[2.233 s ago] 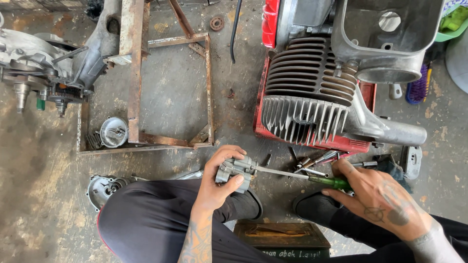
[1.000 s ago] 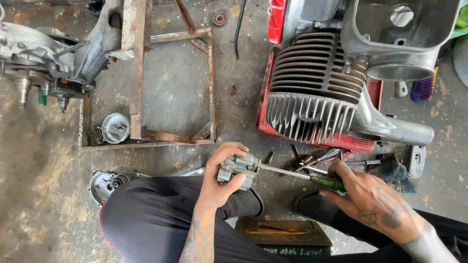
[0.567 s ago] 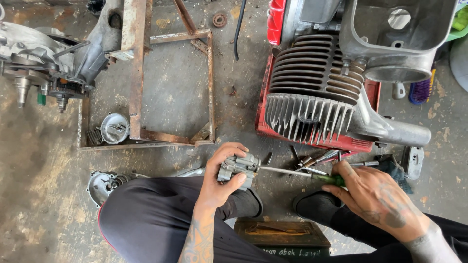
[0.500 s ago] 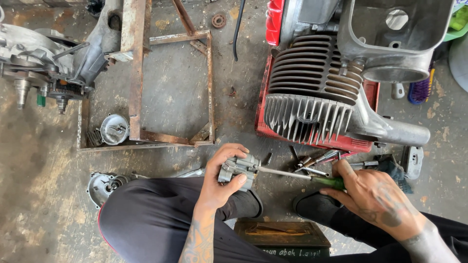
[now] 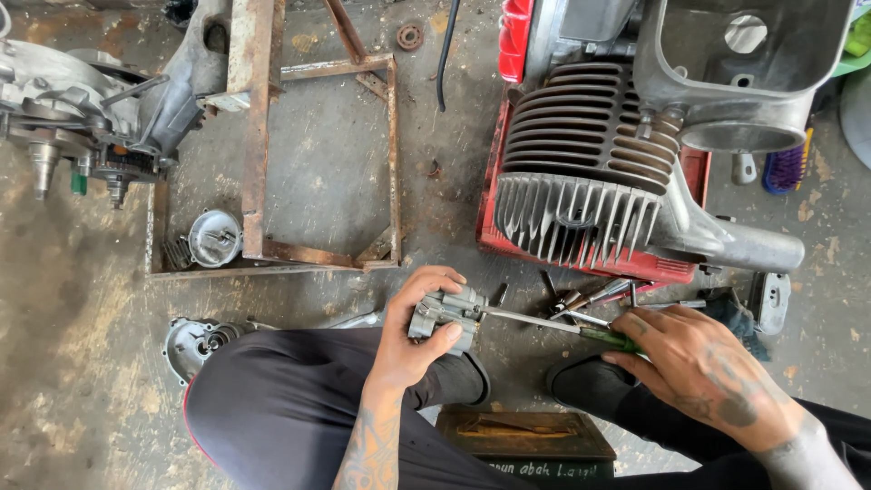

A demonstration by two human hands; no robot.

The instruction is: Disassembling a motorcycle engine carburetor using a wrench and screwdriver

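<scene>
Fingers: left hand (image 5: 413, 340) still wraps the small metal part (image 5: 445, 313) over the knee; right hand (image 5: 703, 372) still grips the green-handled screwdriver (image 5: 544, 322), tip in the part.
Change: almost none; hands hold steady.
Engine (image 5: 617, 163): floor's upper right, well apart.
Frame (image 5: 259, 136): upper left.
Loose tools (image 5: 590, 295): beneath the shaft.

1 dark box (image 5: 524, 442) with pale lettering on front edge, bottom centre, between person's legs.

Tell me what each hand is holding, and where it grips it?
The left hand grips a small grey metal part around its body. The right hand holds a screwdriver by its green handle.
</scene>
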